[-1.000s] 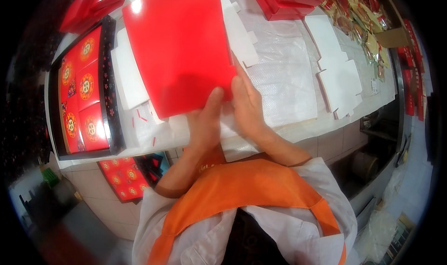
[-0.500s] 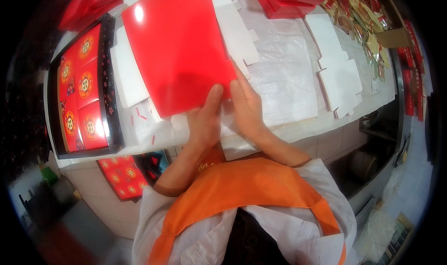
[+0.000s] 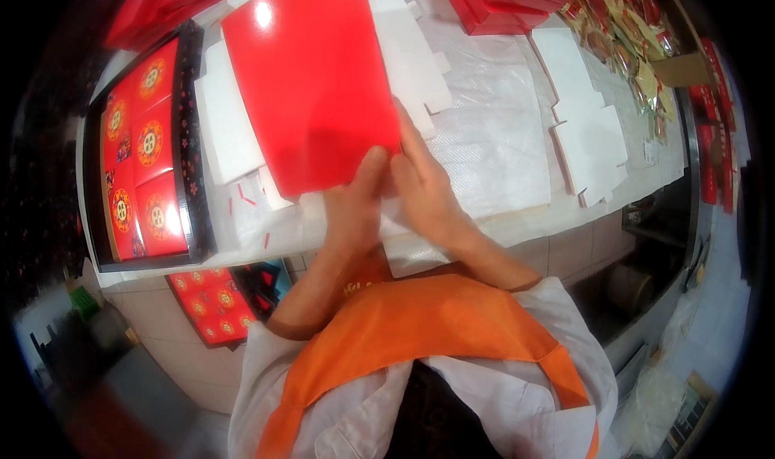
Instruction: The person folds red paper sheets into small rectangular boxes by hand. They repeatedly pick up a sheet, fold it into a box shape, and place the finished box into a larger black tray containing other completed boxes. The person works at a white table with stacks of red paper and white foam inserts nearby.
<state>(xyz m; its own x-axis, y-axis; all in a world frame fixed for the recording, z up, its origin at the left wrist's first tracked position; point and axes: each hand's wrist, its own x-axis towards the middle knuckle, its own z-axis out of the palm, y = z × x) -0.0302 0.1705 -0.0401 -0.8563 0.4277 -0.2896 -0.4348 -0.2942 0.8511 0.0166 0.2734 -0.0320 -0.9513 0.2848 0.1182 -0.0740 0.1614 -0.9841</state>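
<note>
Head view, and from where I stand the glossy red panel [image 3: 311, 79] is what catches the eye: it is over the table's near half, its lower right corner between the person's hands. The left hand [image 3: 353, 205] is clamped on its lower edge, thumb on the red face, the other fingers hidden beneath. The right hand [image 3: 428, 197] lies against the right edge at that same corner, fingers stretched along it; whether it grips or only steadies, I cannot tell.

White card pieces [image 3: 230, 120] show out from behind the panel on both sides. Just below its near edge, a few thin red strips [image 3: 246, 197] lie on the white-covered table [image 3: 500, 128]. Left of all this is a black tray [image 3: 195, 152] of red packets [image 3: 150, 142] with round yellow emblems.

Farther right lies a cut white card sheet [image 3: 585, 128], with red boxes [image 3: 500, 7] stacked above and gold-and-clear packages [image 3: 626, 31] heaped beyond. Nearest me, the person wears an orange apron [image 3: 420, 318] over white sleeves.
</note>
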